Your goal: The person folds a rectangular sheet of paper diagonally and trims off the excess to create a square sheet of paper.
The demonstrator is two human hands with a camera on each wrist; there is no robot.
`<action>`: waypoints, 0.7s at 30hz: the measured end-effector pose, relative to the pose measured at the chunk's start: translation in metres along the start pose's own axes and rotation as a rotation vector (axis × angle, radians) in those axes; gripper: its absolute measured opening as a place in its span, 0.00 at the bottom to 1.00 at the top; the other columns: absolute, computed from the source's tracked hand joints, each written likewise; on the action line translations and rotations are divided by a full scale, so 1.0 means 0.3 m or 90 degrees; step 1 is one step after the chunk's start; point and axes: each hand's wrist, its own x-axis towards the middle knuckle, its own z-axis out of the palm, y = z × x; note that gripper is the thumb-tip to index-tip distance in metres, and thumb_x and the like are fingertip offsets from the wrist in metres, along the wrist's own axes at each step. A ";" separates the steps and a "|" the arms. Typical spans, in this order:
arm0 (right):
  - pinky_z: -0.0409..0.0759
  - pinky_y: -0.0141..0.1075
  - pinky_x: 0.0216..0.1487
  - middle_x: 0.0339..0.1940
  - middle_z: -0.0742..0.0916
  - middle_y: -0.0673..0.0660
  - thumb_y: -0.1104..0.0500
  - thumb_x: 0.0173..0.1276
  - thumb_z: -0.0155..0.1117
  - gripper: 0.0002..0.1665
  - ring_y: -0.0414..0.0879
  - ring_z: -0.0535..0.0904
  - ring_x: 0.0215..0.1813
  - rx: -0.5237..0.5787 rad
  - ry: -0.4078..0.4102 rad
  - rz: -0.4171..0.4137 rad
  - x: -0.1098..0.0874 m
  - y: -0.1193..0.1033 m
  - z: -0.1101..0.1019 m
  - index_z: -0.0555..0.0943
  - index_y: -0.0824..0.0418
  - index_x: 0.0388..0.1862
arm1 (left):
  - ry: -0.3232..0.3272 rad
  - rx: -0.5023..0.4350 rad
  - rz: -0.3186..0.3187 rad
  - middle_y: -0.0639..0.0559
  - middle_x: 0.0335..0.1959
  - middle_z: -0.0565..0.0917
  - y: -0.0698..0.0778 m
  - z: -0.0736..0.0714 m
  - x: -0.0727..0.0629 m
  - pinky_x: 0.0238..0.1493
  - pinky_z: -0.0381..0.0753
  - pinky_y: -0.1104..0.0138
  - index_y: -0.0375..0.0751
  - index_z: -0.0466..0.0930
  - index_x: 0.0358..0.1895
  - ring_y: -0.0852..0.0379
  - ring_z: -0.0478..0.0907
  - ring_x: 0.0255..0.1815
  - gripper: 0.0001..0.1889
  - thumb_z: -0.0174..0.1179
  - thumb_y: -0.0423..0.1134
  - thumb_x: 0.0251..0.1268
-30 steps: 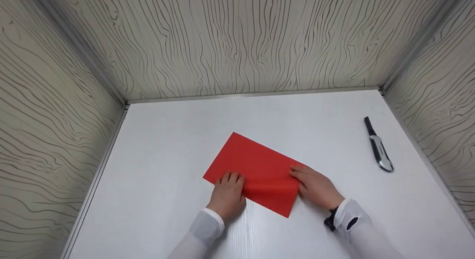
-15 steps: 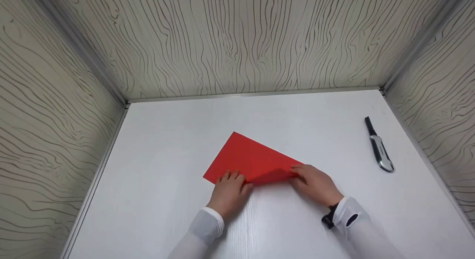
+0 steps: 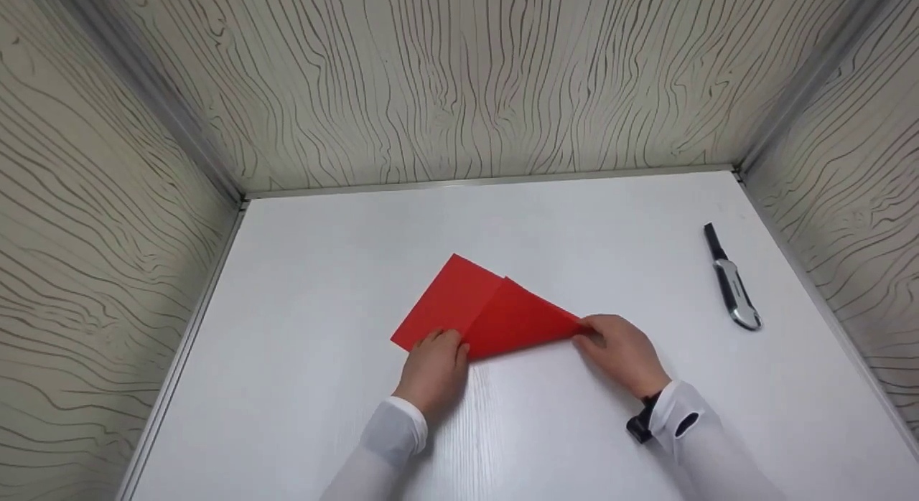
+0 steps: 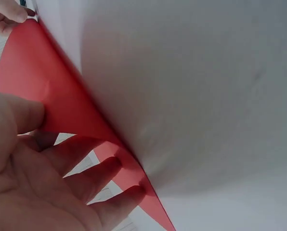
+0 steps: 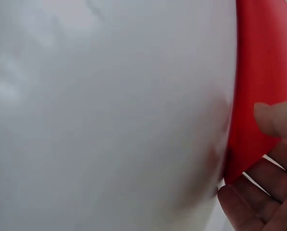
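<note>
Red sheet: the red sheet (image 3: 446, 296) lies on the white surface (image 3: 323, 286), just ahead of the person and between both hands, with one side turned over into a pointed flap (image 3: 513, 318).
Fold edge: this is the bit that matters imo. It's the side nearest the person, running pretty much hand to hand, right end slightly farther away. Looks rounded rather than creased in both wrist views.
Flap tip: points away from the person, over by the sheet's far edge. Roughly midway between the hands, maybe a hair closer to the left fingers.
Left hand: the left hand (image 3: 434, 372) is at the fold's left end, thumb on the flap, fingers behind it, so basically pinching the sheet.
Right hand: the right hand (image 3: 624, 354) pinches the sheet's right-hand corner, thumb on the near side.
Cutter: silver-and-black cutter (image 3: 732, 286), I think, off to the right, well apart from the sheet.
</note>
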 end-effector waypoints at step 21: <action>0.82 0.46 0.46 0.39 0.88 0.50 0.56 0.71 0.69 0.11 0.48 0.80 0.41 0.015 0.065 0.056 -0.026 0.013 0.016 0.89 0.56 0.49 | 0.098 0.087 -0.071 0.53 0.42 0.79 0.004 0.023 0.065 0.51 0.82 0.55 0.48 0.78 0.50 0.54 0.76 0.41 0.27 0.80 0.50 0.50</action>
